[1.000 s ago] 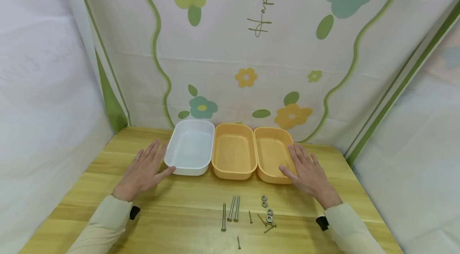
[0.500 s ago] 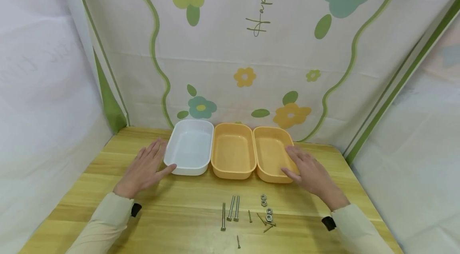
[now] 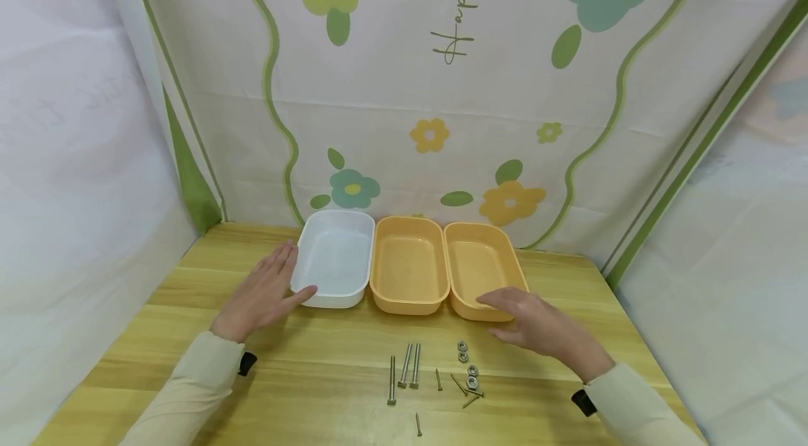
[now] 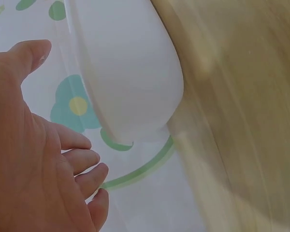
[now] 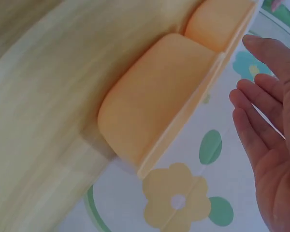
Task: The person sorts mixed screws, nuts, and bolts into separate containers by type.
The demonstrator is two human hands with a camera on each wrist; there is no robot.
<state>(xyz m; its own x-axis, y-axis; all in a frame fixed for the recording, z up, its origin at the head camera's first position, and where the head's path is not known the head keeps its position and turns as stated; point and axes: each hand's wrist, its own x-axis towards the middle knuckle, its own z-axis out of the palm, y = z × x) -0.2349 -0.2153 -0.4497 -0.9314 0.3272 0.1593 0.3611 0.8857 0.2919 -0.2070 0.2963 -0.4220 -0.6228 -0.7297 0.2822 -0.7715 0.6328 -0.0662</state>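
My left hand [image 3: 261, 295] is beside the white tray [image 3: 336, 257], its fingers nearly straight and its thumb over the front left corner. In the left wrist view a gap shows between that hand [image 4: 43, 159] and the tray's wall [image 4: 130, 67]. My right hand [image 3: 539, 323] hovers by the front right corner of the right-hand orange tray [image 3: 482, 264], fingers loosely bent, nothing held. The right wrist view shows the palm [image 5: 275, 130] apart from the orange wall [image 5: 154, 96]. A second orange tray [image 3: 410, 267] stands in the middle.
On the wooden table [image 3: 303, 390], in front of the trays, lie three long bolts [image 3: 407, 365], several hex nuts [image 3: 472, 383] and several small screws [image 3: 439, 381]. A flower-printed cloth [image 3: 379, 88] hangs behind the trays, with pale cloth at both sides.
My right hand has drawn back from the right orange tray's side toward its front corner, its fingers bending and turning leftward. My left hand has shifted slightly right. The trays and hardware have stayed put.
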